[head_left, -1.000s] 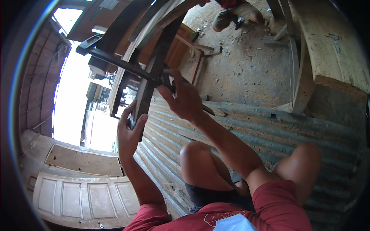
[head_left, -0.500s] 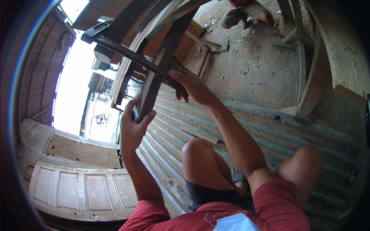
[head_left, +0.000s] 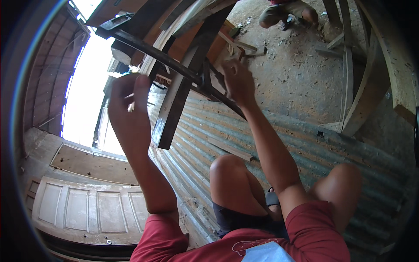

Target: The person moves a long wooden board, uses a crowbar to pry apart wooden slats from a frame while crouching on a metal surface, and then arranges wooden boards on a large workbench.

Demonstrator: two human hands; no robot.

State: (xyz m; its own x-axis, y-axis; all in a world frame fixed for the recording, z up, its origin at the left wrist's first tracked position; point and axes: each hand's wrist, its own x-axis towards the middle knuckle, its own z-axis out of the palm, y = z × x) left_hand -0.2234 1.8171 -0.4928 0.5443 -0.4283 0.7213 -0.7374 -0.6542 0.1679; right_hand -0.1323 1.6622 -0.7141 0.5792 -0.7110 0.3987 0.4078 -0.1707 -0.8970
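A long black bar clamp (head_left: 166,60) crosses the dark wooden beam (head_left: 175,102) at a slant, its head at the upper left. Beyond the crossing, its bar runs on toward the lower right. My right hand (head_left: 239,83) is closed at the clamp's handle side, right of the beam; the hand itself partly hides the grip. Raised left of the beam, my left hand (head_left: 130,109) is away from the wood, fingers loosely bent and apart, with nothing visible in it. A pale curved wooden piece (head_left: 159,54) lies along the clamp, behind the bar.
Corrugated metal sheet (head_left: 279,139) lies under my legs, with a loose wood strip (head_left: 230,149) on it. Curved timber pieces (head_left: 369,87) stand at the right. Another person (head_left: 288,14) squats at the far side. A panelled door (head_left: 91,209) lies at the lower left.
My left hand has let go of the beam's lower end and moved left and up. My right hand has shifted right and up, from the bar to the handle side.
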